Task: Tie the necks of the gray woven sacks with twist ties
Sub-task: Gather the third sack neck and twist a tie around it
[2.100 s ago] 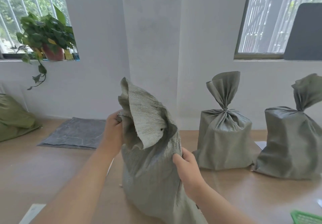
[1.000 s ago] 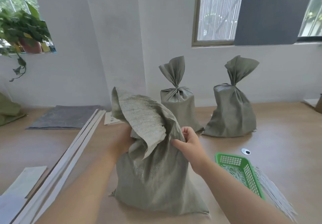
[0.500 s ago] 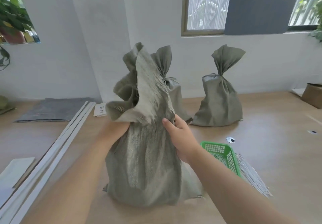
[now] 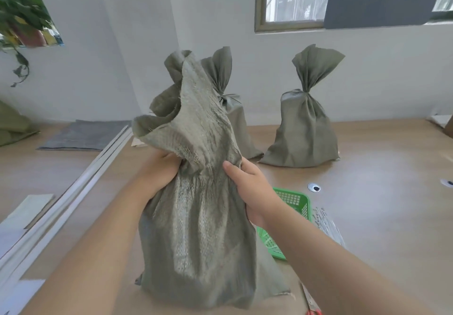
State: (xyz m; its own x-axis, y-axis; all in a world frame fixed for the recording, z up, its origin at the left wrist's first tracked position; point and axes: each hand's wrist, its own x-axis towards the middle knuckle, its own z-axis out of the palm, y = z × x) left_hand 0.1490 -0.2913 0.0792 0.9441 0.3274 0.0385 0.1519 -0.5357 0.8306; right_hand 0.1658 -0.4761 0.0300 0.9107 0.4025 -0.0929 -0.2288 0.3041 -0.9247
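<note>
A gray woven sack (image 4: 198, 236) stands upright on the wooden table right in front of me, its mouth open and flaring above a gathered neck. My left hand (image 4: 159, 170) grips the neck from the left and my right hand (image 4: 250, 182) grips it from the right. Behind it stand two tied sacks, one mostly hidden (image 4: 232, 123) and one further right (image 4: 305, 133). A green basket (image 4: 291, 206) sits at the right of the sack, with a bundle of pale twist ties (image 4: 328, 226) lying beside it.
Long white strips (image 4: 73, 189) run diagonally along the left of the table. A gray flat mat (image 4: 85, 134) lies at the back left. Red-handled scissors (image 4: 313, 307) lie near the front edge. A round cable hole (image 4: 314, 188) is in the tabletop on the right.
The sack's mouth, which flopped open to the side, has been drawn upright and its neck gathered between both hands. The view swung right, showing the basket and ties.
</note>
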